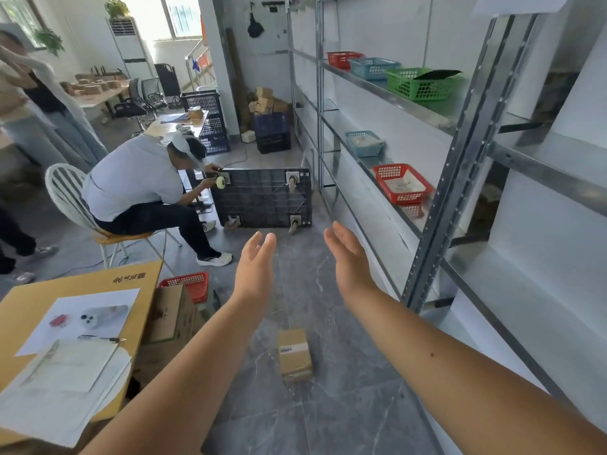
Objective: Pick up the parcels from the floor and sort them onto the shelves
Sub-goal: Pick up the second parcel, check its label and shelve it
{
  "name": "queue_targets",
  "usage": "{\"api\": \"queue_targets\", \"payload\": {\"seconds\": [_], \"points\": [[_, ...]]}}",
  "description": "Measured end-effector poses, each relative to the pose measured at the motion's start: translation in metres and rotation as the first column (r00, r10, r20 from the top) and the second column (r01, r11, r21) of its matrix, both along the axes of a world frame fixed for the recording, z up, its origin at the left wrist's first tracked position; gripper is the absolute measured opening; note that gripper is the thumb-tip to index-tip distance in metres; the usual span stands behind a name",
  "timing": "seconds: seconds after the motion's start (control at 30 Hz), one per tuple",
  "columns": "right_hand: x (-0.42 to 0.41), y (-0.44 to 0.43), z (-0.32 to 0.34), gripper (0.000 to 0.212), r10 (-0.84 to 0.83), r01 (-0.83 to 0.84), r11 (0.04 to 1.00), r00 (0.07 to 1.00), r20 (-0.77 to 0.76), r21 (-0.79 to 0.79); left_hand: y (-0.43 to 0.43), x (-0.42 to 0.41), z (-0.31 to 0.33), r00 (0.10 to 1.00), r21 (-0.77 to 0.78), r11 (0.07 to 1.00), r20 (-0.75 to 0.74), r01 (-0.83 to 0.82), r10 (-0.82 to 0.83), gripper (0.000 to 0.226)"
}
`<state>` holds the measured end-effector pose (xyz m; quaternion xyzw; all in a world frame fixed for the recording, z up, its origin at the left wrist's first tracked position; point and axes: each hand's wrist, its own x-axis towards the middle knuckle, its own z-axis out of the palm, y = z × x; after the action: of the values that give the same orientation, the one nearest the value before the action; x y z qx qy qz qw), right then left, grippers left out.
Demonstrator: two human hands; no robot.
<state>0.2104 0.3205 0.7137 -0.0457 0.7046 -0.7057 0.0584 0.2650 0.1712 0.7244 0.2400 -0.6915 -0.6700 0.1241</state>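
Both hands, the left hand (254, 257) and the right hand (345, 254), are spread and empty, and below them on the floor (345, 405) lies a small taped cardboard parcel (294, 354), probably light and stiff, best held by its two long sides.

Parcel (294, 354) on floor (345, 405), below and between both outstretched forearms. Left hand (254, 262) and right hand (348, 257) apart, both empty, over floor. Shelves (387, 96) on right, baskets (420, 83) on them. Tabletop (19, 310) on left, papers (65, 369) on it. Upturned cart (262, 198) ahead, seated person (131, 178) left of it.
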Motion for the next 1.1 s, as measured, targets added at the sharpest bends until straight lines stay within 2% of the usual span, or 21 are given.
{"api": "queue_targets", "payload": {"seconds": [0.7, 0.9, 1.1], "points": [[-0.244, -0.02, -0.08, 0.056, 0.122, -0.129, 0.991, 0.973, 0.196, 0.026, -0.006, -0.231, -0.078, 0.968, 0.076, 0.987, 0.217, -0.143, 0.123, 0.064], [-0.27, -0.038, -0.116, 0.056, 0.095, -0.104, 0.994, 0.944, 0.316, 0.014, -0.031, -0.259, -0.118, 0.945, 0.095, 0.978, 0.288, -0.188, 0.154, 0.062], [-0.267, -0.07, -0.159, 0.055, 0.033, -0.042, 0.999, 0.905, 0.424, 0.012, -0.058, -0.264, -0.195, 0.905, 0.183, 0.965, 0.414, -0.189, 0.099, 0.062]]}}
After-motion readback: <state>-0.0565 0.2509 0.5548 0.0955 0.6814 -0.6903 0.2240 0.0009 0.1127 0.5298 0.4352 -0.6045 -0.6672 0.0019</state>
